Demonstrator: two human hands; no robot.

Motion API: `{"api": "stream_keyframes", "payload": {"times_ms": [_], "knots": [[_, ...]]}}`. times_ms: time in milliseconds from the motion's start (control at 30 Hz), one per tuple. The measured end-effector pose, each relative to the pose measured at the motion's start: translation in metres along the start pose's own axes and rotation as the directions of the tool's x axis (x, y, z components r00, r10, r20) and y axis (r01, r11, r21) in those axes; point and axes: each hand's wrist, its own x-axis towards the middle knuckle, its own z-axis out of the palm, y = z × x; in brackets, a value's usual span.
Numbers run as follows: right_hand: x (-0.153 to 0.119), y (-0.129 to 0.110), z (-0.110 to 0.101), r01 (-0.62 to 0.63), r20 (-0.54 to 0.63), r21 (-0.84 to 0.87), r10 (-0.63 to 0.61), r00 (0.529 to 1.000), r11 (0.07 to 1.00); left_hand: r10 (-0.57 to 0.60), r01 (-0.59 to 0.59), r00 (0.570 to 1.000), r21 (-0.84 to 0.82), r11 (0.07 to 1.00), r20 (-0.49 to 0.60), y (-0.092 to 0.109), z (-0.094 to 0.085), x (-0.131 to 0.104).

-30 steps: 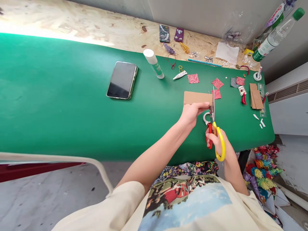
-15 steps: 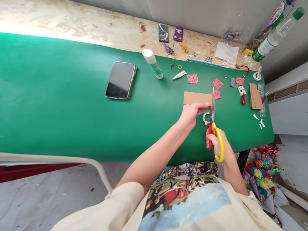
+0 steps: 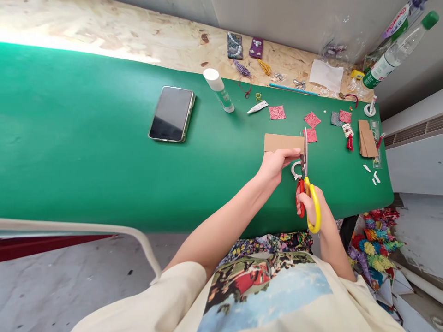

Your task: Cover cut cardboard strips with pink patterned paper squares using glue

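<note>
One red square [image 3: 312, 135] lies apparently partly behind the scissors [image 3: 305, 170].

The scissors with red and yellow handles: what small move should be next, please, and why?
Probably the right hand should slowly squeeze the scissors, with the left hand steadying the cardboard strip. The handles stand apart, and the blades are at the strip's right end. The left fingertips lie very near them, so a small, slow squeeze seems safest.

Downward head view over both hands [image 3: 291, 182]
</note>
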Motion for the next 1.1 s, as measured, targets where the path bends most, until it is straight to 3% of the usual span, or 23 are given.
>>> {"api": "stream_keyframes", "payload": {"times_ms": [133,333,933,1100], "knots": [[0.004,0.002,-0.001,0.005,-0.003,-0.008,-0.005,1.0,1.0,-0.002,0.002,1.0,-0.006,1.0,0.002,-0.001,-0.001,0.001],[0.017,0.012,-0.007,-0.046,0.13,-0.061,0.054,0.99,0.997,-0.004,0.004,1.0,0.035,0.999,-0.021,-0.001,-0.002,0.001],[0.021,0.018,-0.007,-0.009,0.125,-0.077,0.019,0.992,0.997,0.012,-0.008,0.999,0.082,0.997,-0.048,-0.004,-0.004,0.005],[0.017,0.022,-0.004,0.058,0.038,-0.066,-0.056,0.998,0.996,0.012,-0.01,0.999,0.076,0.997,-0.034,-0.003,-0.002,0.005]]}}
